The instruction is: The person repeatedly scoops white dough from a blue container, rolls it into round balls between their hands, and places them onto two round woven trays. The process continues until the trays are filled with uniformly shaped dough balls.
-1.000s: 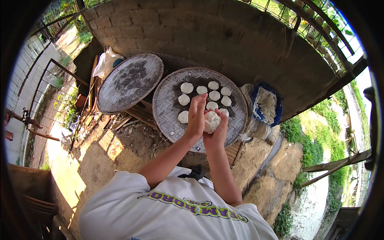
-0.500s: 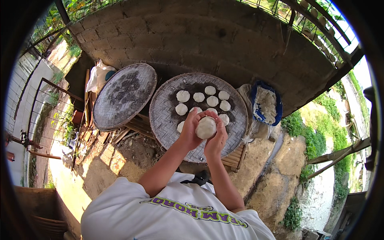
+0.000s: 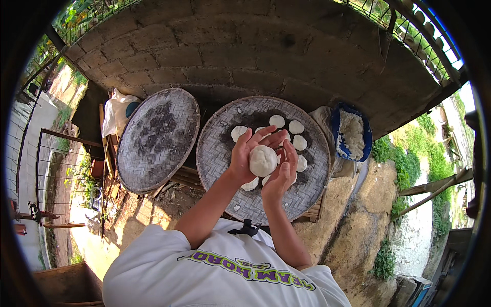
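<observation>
In the head view, the left hand (image 3: 242,157) now cups the round dough ball (image 3: 263,161) above the woven tray (image 3: 217,169), while the right hand (image 3: 279,179) has loosened open beside it, suggesting a pause in two-handed shaping.

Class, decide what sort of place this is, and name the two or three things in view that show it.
Probably a backyard or similar outdoor work spot: a rough block wall, green plants in sunlight, and a round woven tray carrying white lumps.
</observation>
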{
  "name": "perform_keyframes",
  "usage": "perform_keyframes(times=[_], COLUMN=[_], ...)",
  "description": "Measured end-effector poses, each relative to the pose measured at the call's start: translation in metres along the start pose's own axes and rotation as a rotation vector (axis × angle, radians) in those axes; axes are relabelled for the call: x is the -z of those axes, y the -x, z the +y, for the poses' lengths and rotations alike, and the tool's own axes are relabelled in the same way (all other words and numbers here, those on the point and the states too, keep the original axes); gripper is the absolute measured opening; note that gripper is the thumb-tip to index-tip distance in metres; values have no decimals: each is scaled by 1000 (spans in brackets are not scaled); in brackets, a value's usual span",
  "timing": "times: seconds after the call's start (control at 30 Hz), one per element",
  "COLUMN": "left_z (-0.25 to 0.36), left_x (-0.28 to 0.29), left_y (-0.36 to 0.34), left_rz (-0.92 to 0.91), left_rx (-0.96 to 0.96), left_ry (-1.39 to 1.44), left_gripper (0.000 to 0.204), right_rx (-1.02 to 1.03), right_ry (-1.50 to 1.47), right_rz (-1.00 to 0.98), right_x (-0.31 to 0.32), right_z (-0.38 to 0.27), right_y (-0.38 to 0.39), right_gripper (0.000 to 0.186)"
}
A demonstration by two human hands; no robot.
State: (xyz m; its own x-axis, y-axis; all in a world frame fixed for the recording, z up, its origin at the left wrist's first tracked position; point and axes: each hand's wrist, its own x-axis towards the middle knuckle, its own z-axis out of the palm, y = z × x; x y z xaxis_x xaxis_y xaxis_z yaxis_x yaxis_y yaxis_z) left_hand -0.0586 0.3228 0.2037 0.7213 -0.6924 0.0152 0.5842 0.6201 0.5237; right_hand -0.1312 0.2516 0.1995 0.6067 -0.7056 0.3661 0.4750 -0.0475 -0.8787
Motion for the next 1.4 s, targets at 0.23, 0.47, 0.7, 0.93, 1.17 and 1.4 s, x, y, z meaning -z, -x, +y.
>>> perform_keyframes(times=[0.23, 0.47, 0.7, 0.93, 1.17, 1.4], left_z=[20, 32, 33, 26, 62, 105], left_x=[24, 52, 84, 162, 279, 334], left_y=[-22, -46, -45, -100, -44, 91], left_rz=[206, -66, 413, 513, 628, 1013], left_rx=[-143, 611, 404, 83, 219, 397], left_ry=[-415, 350, 314, -1055, -744, -614], left_gripper=[59, 81, 67, 55, 47, 42], right_rx=[-539, 6, -324, -1054, -1054, -952], right_ry=[-217, 377, 196, -565, -22, 366], right_rz=[-21, -388, -91, 252, 127, -171], right_x=[-37, -35, -49, -55, -32, -37], right_z=[-8, 27, 84, 162, 307, 378], right_y=[-27, -53, -12, -44, -110, -178], right_gripper=[61, 25, 47, 36, 36, 45])
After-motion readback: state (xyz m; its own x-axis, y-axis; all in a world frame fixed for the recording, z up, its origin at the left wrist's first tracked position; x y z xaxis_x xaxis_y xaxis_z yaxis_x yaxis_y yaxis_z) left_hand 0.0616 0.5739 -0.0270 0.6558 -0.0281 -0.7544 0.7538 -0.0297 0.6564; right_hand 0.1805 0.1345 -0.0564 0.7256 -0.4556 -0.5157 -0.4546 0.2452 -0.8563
